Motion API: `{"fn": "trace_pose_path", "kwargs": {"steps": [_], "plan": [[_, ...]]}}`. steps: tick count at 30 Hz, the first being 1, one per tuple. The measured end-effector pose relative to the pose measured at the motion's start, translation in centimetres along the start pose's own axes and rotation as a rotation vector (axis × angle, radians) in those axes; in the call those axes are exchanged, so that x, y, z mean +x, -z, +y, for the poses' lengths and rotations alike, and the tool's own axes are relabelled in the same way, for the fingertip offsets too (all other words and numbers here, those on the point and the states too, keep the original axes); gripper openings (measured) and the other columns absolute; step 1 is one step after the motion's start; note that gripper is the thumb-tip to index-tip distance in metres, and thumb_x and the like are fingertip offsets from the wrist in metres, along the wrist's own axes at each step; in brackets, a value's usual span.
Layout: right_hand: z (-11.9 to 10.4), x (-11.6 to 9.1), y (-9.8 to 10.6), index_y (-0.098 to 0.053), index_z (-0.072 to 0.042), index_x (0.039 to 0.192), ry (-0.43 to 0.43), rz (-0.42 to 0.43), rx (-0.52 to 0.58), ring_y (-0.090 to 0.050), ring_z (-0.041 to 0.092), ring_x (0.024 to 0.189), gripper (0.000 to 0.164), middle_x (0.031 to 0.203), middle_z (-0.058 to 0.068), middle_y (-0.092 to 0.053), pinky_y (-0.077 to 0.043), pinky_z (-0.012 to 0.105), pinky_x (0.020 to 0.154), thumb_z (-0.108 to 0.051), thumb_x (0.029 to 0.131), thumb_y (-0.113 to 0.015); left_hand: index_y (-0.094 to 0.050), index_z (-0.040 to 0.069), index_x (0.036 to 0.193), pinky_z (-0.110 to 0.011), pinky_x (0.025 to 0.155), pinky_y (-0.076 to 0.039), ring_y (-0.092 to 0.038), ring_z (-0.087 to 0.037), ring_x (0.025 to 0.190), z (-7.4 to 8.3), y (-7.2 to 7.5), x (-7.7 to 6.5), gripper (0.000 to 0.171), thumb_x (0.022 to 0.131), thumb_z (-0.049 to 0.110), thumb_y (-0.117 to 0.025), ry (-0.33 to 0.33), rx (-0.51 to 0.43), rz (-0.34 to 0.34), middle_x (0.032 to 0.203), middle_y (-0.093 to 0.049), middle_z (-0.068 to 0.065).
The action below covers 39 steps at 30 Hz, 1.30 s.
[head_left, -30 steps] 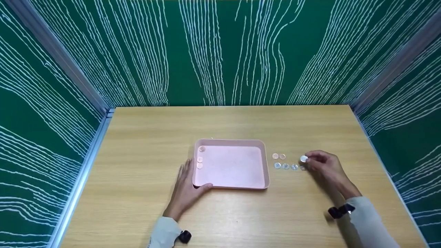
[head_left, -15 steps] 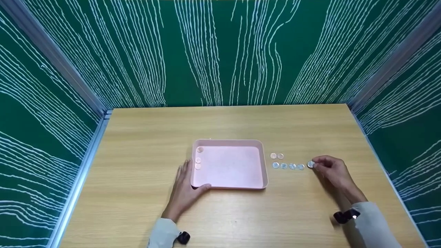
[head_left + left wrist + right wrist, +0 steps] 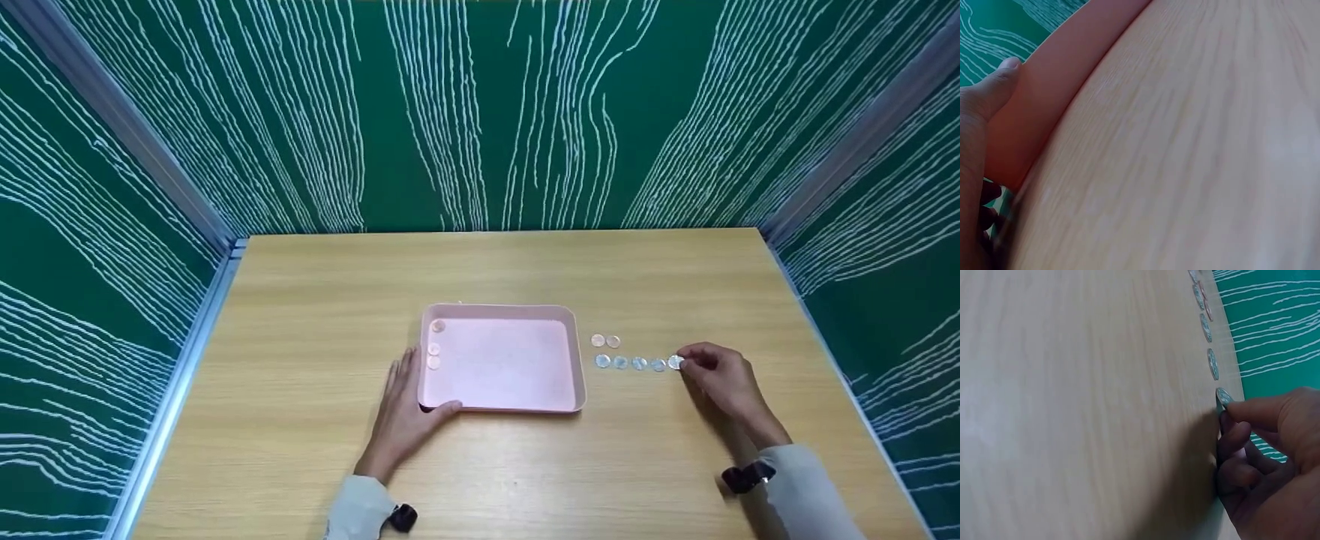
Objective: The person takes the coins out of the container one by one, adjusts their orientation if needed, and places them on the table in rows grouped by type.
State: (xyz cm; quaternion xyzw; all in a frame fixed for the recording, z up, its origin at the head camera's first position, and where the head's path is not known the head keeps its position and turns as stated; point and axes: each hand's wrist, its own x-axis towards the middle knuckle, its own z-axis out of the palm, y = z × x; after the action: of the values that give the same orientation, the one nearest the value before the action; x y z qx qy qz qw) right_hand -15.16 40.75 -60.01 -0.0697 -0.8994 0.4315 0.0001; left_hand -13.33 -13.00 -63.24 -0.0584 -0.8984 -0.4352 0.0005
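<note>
At the right end of a row of silver coins [image 3: 639, 364], my right hand [image 3: 721, 379] pinches another silver coin [image 3: 1224, 396] between thumb and fingertips, low at the wood. In the right wrist view the coin's edge leans up at the fingertips, in line with the others. My left hand [image 3: 405, 416] holds the near left corner of a shallow pink tray [image 3: 499, 411], its fingers along the left side and its thumb [image 3: 999, 84] at the front rim. Inside the tray, along its left wall, lie three copper-coloured coins [image 3: 434, 349].
Two copper-coloured coins [image 3: 605, 341] lie side by side behind the silver row, just right of the tray. The wooden table [image 3: 330, 285] is bounded by green walls [image 3: 495, 112] with white wavy lines. A dark wrist camera [image 3: 748, 477] is on the right sleeve.
My right hand has carried the silver coin rightward and down to the row's end, then slightly left toward its neighbour. The left hand and tray stay in place.
</note>
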Motion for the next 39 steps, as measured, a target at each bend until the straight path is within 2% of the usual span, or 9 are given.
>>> {"fn": "trace_pose_path", "kwargs": {"steps": [8,16,21,25,31,39], "plan": [[0.0,-0.2,-0.5,-0.076,0.005,0.121,0.047,0.076,-0.073,-0.058,0.017,0.084,0.019,0.104,0.017,-0.071,-0.050,0.018,0.062,0.003,0.103,-0.070,-0.022,0.007,0.176,-0.061,0.137,-0.010,-0.013,-0.046,0.168,0.0,-0.1,0.2,0.124,0.087,0.065,-0.086,-0.051,0.020,0.003,0.180,-0.022,-0.024],[-0.4,-0.3,-1.0,-0.076,0.006,0.121,0.037,0.096,-0.094,-0.060,0.022,0.090,0.020,0.107,0.020,-0.073,-0.050,0.016,0.065,0.004,0.102,-0.070,-0.022,0.008,0.176,-0.061,0.137,-0.009,-0.012,-0.046,0.168,0.3,0.0,0.2,0.123,0.088,0.065,-0.086,-0.031,0.027,-0.007,0.181,-0.021,-0.024],[-0.5,-0.3,-1.1,-0.076,0.006,0.119,0.038,0.100,-0.102,-0.061,0.021,0.090,0.018,0.108,0.021,-0.075,-0.051,0.015,0.066,0.003,0.103,-0.070,-0.022,0.006,0.176,-0.061,0.137,-0.009,-0.012,-0.047,0.168,0.3,0.0,0.1,0.124,0.088,0.067,-0.084,-0.038,0.034,0.000,0.180,-0.021,-0.025],[-1.0,-0.4,-1.1,-0.076,0.006,0.118,0.046,0.100,-0.089,-0.062,0.018,0.084,0.016,0.107,0.021,-0.075,-0.054,0.019,0.060,-0.002,0.105,-0.071,-0.023,0.006,0.176,-0.062,0.137,-0.009,-0.013,-0.047,0.168,0.1,0.0,0.0,0.124,0.088,0.068,-0.083,-0.047,0.033,0.009,0.179,-0.022,-0.026],[-3.3,-0.4,-1.6,-0.073,0.006,0.125,0.049,0.062,-0.021,-0.067,0.021,0.072,0.023,0.109,0.023,-0.074,-0.058,0.027,0.051,-0.009,0.108,-0.070,-0.024,0.008,0.176,-0.065,0.136,-0.011,-0.012,-0.049,0.167,0.0,-0.1,0.0,0.124,0.087,0.068,-0.084,-0.035,0.026,0.010,0.180,-0.022,-0.026],[-7.7,1.2,-4.7,-0.080,0.006,0.114,0.212,0.045,0.007,-0.070,0.012,0.081,0.015,0.104,0.020,-0.080,-0.055,0.012,0.070,-0.002,0.101,-0.077,-0.023,0.006,0.176,-0.058,0.138,-0.010,-0.017,-0.046,0.167,0.1,-0.2,0.2,0.123,0.088,0.064,-0.086,-0.054,0.029,0.014,0.178,-0.025,-0.027]]}}
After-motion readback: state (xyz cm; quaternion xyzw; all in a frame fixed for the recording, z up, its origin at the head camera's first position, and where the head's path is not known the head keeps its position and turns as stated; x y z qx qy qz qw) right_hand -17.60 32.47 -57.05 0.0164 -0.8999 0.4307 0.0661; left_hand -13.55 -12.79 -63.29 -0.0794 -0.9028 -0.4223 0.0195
